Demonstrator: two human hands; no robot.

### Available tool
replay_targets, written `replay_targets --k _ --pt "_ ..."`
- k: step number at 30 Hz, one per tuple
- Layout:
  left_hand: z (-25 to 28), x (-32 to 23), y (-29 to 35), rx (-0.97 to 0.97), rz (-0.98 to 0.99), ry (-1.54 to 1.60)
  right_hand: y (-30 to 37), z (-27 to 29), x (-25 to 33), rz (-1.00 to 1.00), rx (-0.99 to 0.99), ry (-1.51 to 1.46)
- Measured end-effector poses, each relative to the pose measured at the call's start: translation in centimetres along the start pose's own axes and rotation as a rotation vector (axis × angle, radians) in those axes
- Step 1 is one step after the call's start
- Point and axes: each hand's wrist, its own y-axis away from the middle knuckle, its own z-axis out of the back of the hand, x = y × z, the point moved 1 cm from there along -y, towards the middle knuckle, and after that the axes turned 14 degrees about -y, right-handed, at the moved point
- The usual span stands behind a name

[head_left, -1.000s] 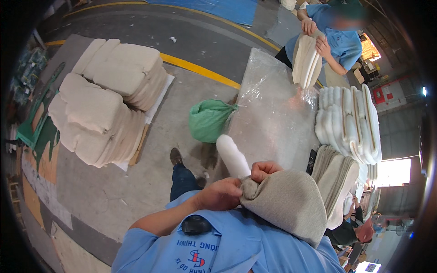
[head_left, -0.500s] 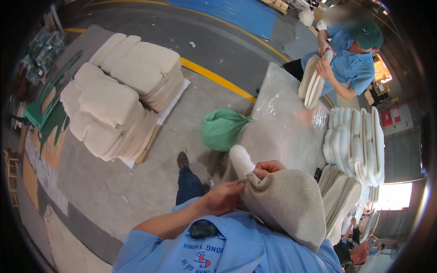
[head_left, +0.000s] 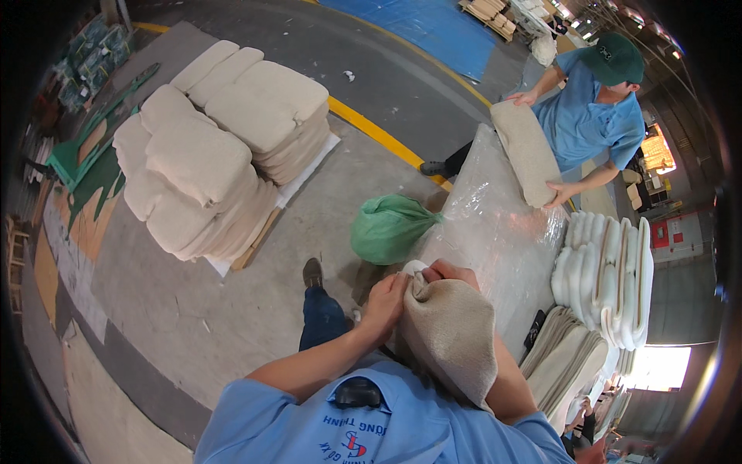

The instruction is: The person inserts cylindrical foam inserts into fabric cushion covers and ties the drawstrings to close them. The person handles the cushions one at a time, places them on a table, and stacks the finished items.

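Observation:
In front of my chest I hold a beige fabric cushion cover (head_left: 452, 325), its gathered end up and its body draped toward my right forearm. My left hand (head_left: 384, 305) is closed, pinching the cover's edge at the left of that end. Closed as well, my right hand (head_left: 454, 272) grips the far side of the same end, its fingertips partly hidden. A small bit of white padding (head_left: 415, 267) shows between the hands; the rest of it is out of sight.
A plastic-wrapped table (head_left: 487, 240) stands ahead, with a green sack (head_left: 390, 230) beside it. Across it, a co-worker (head_left: 591, 108) holds a beige cushion (head_left: 527, 155). White padding (head_left: 603, 271) and folded beige covers (head_left: 563, 363) are stacked at right. Stacked beige cushions (head_left: 197, 158) sit on a pallet at left.
The white padding, which stuck out long before, is now mostly hidden. My hands and the cover have moved up slightly, closer together. The co-worker's cushion has turned broad side up.

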Motion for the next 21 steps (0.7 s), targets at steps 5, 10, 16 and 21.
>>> replay_targets --k 5,10,16,21 --pt "0.1 0.1 -2.1 -0.166 -0.043 -0.309 -2.4 -0.1 -2.8 0.138 -0.042 0.095" --pt "0.3 1.0 -4.3 -0.248 -0.052 -0.374 -4.9 -0.2 -3.8 0.070 0.030 0.014" --pt "-0.9 2.9 -6.1 -0.163 0.051 -0.458 -7.9 1.3 -12.8 0.006 0.039 -0.327" --pt "-0.7 6.0 -8.4 -0.202 0.087 -0.424 -9.1 0.0 -12.9 -0.021 0.071 -0.119"
